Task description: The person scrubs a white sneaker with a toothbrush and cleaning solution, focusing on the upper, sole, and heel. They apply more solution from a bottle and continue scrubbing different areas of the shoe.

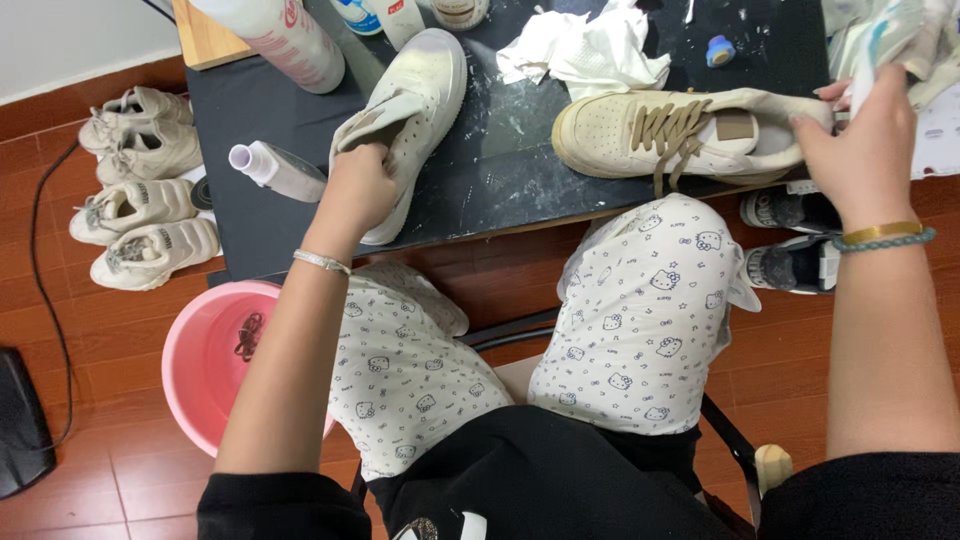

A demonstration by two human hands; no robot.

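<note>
On the black table (pixel 270 215) sit two cream sneakers: left hand (pixel 362 188) is clamped round the heel of the unlaced one (pixel 418 95), right hand (pixel 862 145) pinching the laced shoe's (pixel 680 130) heel, a crumpled cloth (pixel 590 45) just behind.

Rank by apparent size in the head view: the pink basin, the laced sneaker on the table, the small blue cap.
1. pink basin, though partly hidden by the left arm and nearer the camera, so unsure against the shoe.
2. laced sneaker.
3. small blue cap.
</note>
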